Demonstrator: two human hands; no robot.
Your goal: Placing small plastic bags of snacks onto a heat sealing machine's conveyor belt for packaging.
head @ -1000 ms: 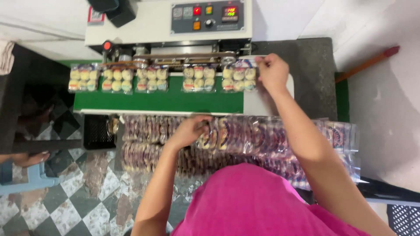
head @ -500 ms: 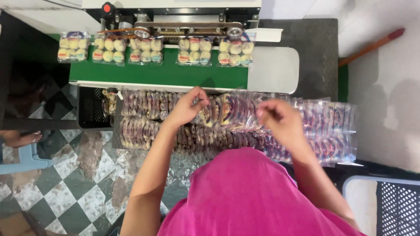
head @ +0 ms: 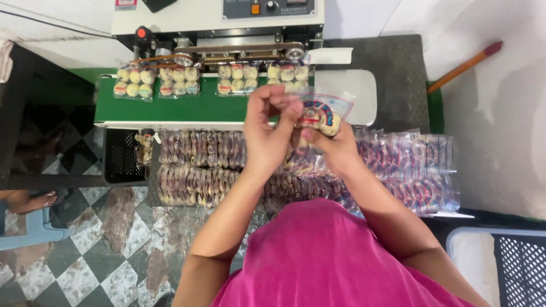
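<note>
sealing machine (head: 219, 14) top beyond frame

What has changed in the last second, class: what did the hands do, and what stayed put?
The right hand left the conveyor and dropped to the tray stack. Both hands then lifted one packet together, the left hand pinching its top. The tray packets and the green belt stayed as before.

Both hands have lifted from the stacked packets: the left hand (head: 267, 128) and right hand (head: 335, 149) now hold one clear packet (head: 323, 112) raised between them.
</note>
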